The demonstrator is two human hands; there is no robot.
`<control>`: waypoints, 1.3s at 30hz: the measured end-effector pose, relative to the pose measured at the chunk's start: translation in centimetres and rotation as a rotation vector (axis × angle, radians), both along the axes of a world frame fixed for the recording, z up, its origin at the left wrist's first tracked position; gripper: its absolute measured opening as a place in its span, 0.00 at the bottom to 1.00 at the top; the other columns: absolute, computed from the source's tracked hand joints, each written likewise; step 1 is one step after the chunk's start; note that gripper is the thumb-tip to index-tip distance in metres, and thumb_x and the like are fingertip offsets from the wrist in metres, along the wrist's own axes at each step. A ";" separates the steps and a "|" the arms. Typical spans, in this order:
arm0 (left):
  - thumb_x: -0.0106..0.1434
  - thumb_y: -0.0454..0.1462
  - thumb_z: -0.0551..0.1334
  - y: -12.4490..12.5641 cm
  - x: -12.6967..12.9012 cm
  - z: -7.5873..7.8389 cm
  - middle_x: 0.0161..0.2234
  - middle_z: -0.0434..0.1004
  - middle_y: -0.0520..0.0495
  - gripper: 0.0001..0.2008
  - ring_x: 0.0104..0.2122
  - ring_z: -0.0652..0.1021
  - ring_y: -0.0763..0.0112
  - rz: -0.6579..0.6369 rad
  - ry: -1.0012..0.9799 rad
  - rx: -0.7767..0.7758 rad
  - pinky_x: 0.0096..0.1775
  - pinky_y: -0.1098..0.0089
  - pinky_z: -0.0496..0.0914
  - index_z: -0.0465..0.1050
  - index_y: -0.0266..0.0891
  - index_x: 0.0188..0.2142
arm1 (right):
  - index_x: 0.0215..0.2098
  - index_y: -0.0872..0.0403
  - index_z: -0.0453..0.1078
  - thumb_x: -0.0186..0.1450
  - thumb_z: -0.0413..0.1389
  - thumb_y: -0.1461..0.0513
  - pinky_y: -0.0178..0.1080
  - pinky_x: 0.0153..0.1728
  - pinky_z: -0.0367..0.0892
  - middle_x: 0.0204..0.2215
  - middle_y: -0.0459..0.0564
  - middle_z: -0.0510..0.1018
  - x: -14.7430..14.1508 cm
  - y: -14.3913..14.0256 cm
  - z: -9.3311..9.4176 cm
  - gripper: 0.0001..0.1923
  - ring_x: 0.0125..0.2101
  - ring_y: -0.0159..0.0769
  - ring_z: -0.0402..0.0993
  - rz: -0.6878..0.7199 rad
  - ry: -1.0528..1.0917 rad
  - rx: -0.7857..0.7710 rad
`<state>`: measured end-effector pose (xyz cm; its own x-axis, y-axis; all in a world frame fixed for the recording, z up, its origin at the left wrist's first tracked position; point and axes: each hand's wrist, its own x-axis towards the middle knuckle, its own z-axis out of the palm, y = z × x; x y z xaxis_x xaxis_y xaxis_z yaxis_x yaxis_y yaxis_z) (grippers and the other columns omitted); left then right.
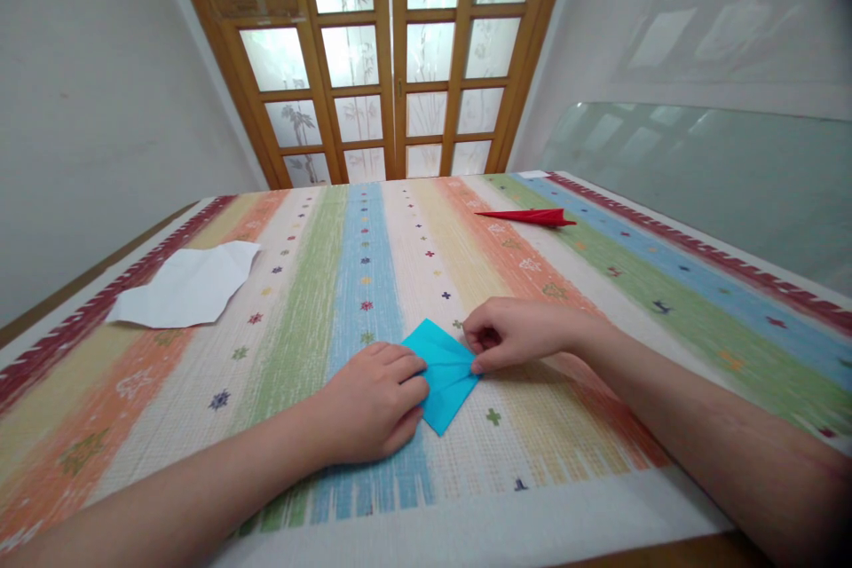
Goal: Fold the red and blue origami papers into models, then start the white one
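Observation:
A small blue sheet of origami paper (442,373), creased across its middle, lies turned like a diamond on the striped tablecloth (359,284). My left hand (381,399) rests over its left corner with the fingers curled and pressing on it; that corner is hidden beneath them. At the opposite corner my right hand (509,333) pinches the paper's edge between thumb and curled fingers. The paper lies mostly flat between both hands.
A folded red paper piece (529,216), long and pointed, lies at the far right. To the left is a white paper sheet (190,286) with uneven edges. Beyond the table stand wood-framed glass doors (392,98); a greenish glass panel (706,169) leans by the right wall.

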<state>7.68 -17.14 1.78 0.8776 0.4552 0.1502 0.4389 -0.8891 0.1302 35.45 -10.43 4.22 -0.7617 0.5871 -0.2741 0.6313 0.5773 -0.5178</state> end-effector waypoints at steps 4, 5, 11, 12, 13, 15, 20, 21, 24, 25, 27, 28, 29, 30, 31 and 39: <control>0.69 0.42 0.57 0.1 -0.1 0.1 0.48 0.75 0.42 0.10 0.48 0.74 0.55 -0.014 0.012 -0.002 0.51 0.53 0.68 0.71 0.38 0.40 | 0.31 0.53 0.73 0.61 0.61 0.54 0.34 0.25 0.55 0.24 0.43 0.73 -0.1 -0.3 -0.1 0.10 0.24 0.31 0.66 -0.011 -0.052 0.046; 0.69 0.43 0.57 0.1 -0.1 0.0 0.48 0.75 0.42 0.10 0.48 0.74 0.56 -0.016 0.011 -0.002 0.51 0.53 0.68 0.71 0.38 0.40 | 0.32 0.52 0.73 0.61 0.61 0.54 0.34 0.25 0.55 0.25 0.43 0.73 -0.1 -0.3 -0.2 0.10 0.24 0.31 0.66 -0.017 -0.059 0.045; 0.69 0.42 0.57 0.2 -0.1 -0.2 0.48 0.75 0.41 0.10 0.49 0.74 0.55 -0.023 0.001 0.002 0.51 0.53 0.68 0.71 0.38 0.40 | 0.34 0.53 0.74 0.60 0.61 0.57 0.33 0.25 0.56 0.25 0.43 0.73 0.3 0.2 -0.2 0.08 0.25 0.30 0.66 -0.040 -0.061 -0.051; 0.69 0.42 0.57 0.2 -0.2 -0.3 0.48 0.75 0.41 0.10 0.49 0.74 0.55 -0.025 0.001 0.001 0.51 0.53 0.69 0.71 0.38 0.40 | 0.34 0.53 0.74 0.60 0.60 0.57 0.33 0.25 0.56 0.25 0.43 0.73 0.4 0.2 -0.2 0.08 0.25 0.30 0.66 -0.040 -0.056 -0.057; 0.69 0.42 0.57 0.2 -0.2 -0.3 0.48 0.75 0.41 0.10 0.48 0.74 0.55 -0.026 0.000 0.001 0.51 0.53 0.69 0.71 0.38 0.40 | 0.34 0.53 0.74 0.60 0.60 0.58 0.33 0.25 0.57 0.25 0.43 0.73 0.4 0.3 -0.3 0.07 0.25 0.30 0.66 -0.038 -0.050 -0.062; 0.69 0.42 0.57 0.3 -0.2 -0.3 0.48 0.75 0.41 0.10 0.49 0.74 0.55 -0.028 -0.003 0.005 0.51 0.52 0.69 0.71 0.38 0.41 | 0.35 0.53 0.74 0.60 0.60 0.58 0.33 0.25 0.57 0.25 0.42 0.73 0.6 0.4 -0.4 0.07 0.25 0.30 0.66 -0.034 -0.037 -0.074; 0.69 0.42 0.57 0.4 -0.2 -0.6 0.48 0.75 0.42 0.11 0.49 0.74 0.55 -0.025 -0.014 0.012 0.52 0.52 0.69 0.72 0.38 0.42 | 0.36 0.54 0.75 0.61 0.60 0.59 0.32 0.26 0.58 0.25 0.42 0.72 1.1 0.9 -0.9 0.07 0.25 0.30 0.65 -0.029 -0.002 -0.133; 0.69 0.42 0.57 0.5 -0.1 -0.7 0.48 0.75 0.42 0.11 0.49 0.74 0.55 -0.024 -0.017 0.013 0.52 0.52 0.69 0.72 0.38 0.41 | 0.36 0.54 0.75 0.61 0.60 0.60 0.32 0.26 0.59 0.25 0.42 0.72 1.2 1.1 -1.0 0.07 0.25 0.30 0.65 -0.027 0.010 -0.147; 0.69 0.43 0.58 0.5 -0.1 -0.8 0.48 0.75 0.42 0.11 0.49 0.74 0.55 -0.025 -0.025 0.016 0.52 0.52 0.69 0.72 0.38 0.41 | 0.37 0.55 0.74 0.64 0.58 0.59 0.32 0.28 0.61 0.28 0.44 0.75 1.5 1.6 -1.3 0.07 0.28 0.31 0.68 -0.030 0.076 -0.195; 0.69 0.43 0.58 0.5 -0.1 -0.8 0.48 0.75 0.42 0.11 0.49 0.74 0.55 -0.026 -0.029 0.016 0.52 0.52 0.69 0.72 0.37 0.41 | 0.37 0.55 0.74 0.65 0.58 0.59 0.33 0.29 0.62 0.30 0.45 0.76 1.5 1.8 -1.4 0.08 0.29 0.32 0.69 -0.036 0.105 -0.202; 0.69 0.43 0.58 0.5 -0.2 -0.8 0.48 0.76 0.42 0.11 0.49 0.75 0.55 -0.028 -0.041 0.018 0.52 0.52 0.69 0.73 0.37 0.41 | 0.38 0.56 0.74 0.67 0.56 0.57 0.33 0.30 0.63 0.32 0.48 0.77 1.3 1.9 -1.6 0.10 0.30 0.33 0.70 -0.080 0.161 -0.171; 0.70 0.43 0.58 0.5 -0.2 -0.9 0.48 0.76 0.42 0.11 0.49 0.75 0.56 -0.027 -0.048 0.020 0.52 0.52 0.69 0.73 0.37 0.41 | 0.40 0.56 0.74 0.68 0.55 0.56 0.34 0.30 0.63 0.32 0.48 0.77 1.2 1.8 -1.8 0.11 0.30 0.33 0.70 -0.113 0.184 -0.129; 0.70 0.42 0.58 0.5 -0.2 -0.9 0.48 0.76 0.42 0.11 0.49 0.75 0.56 -0.026 -0.057 0.024 0.51 0.53 0.69 0.73 0.38 0.41 | 0.41 0.55 0.74 0.69 0.54 0.55 0.34 0.30 0.64 0.32 0.48 0.77 0.9 1.7 -1.9 0.13 0.30 0.33 0.70 -0.148 0.202 -0.079; 0.70 0.41 0.57 0.5 -0.2 -0.9 0.47 0.76 0.43 0.10 0.48 0.75 0.56 -0.024 -0.065 0.030 0.51 0.53 0.70 0.73 0.38 0.41 | 0.44 0.55 0.73 0.70 0.53 0.54 0.35 0.30 0.64 0.32 0.48 0.77 0.7 1.6 -2.0 0.14 0.30 0.34 0.71 -0.180 0.217 -0.023; 0.70 0.41 0.57 0.6 -0.2 -0.9 0.47 0.76 0.43 0.10 0.48 0.75 0.57 -0.022 -0.073 0.037 0.50 0.53 0.70 0.74 0.38 0.41 | 0.47 0.54 0.73 0.70 0.53 0.54 0.35 0.31 0.65 0.32 0.49 0.77 0.4 1.4 -2.2 0.15 0.30 0.34 0.71 -0.204 0.230 0.033; 0.70 0.34 0.58 2.1 -1.0 -1.5 0.46 0.77 0.45 0.09 0.46 0.76 0.60 -0.035 -0.139 0.069 0.47 0.57 0.71 0.77 0.41 0.41 | 0.60 0.50 0.68 0.67 0.58 0.53 0.55 0.62 0.53 0.64 0.59 0.64 -1.5 -0.3 -3.4 0.24 0.64 0.53 0.56 -0.071 0.242 0.487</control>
<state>6.69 -15.04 0.25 0.8616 0.4086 0.3012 0.3891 -0.9127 0.1253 33.93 -10.75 0.81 -0.7228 0.6548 0.2207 0.5738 0.7467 -0.3364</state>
